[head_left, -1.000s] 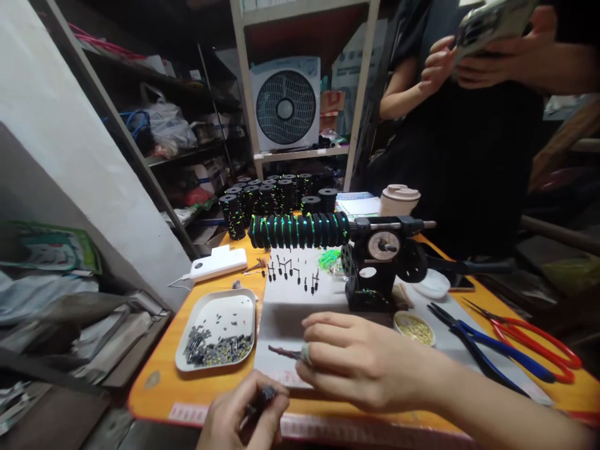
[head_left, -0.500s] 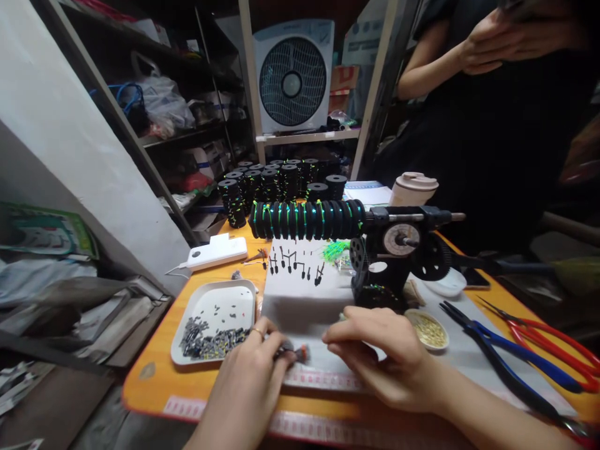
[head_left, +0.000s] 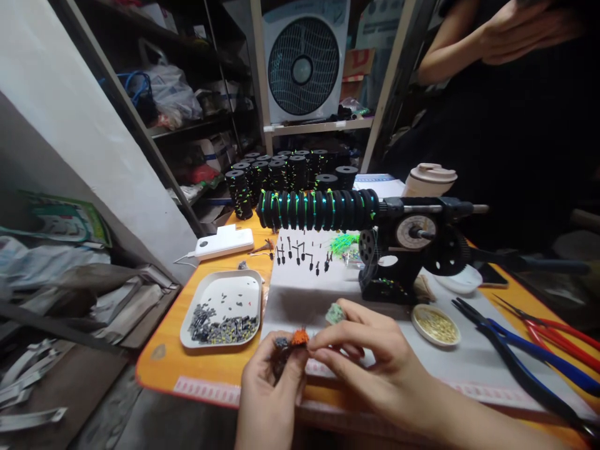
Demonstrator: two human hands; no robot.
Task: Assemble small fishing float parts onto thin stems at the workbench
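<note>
Bundle (head_left: 300,337) in L hand (head_left: 272,381) nr table edge (head_left: 159,379); room beyond.

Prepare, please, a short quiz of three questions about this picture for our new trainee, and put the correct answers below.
1. Multiple choice: what does the left hand hold?
A) a lidded cup
B) a small orange piece and a dark piece
C) a black spool

2. True or false: in the picture, the red-handled tool lies to the right of the blue-handled pliers.

3. Fill in the missing colour: a pale ____ lump shows at a finger of the right hand.

Key: 1. B; 2. true; 3. green.
</note>
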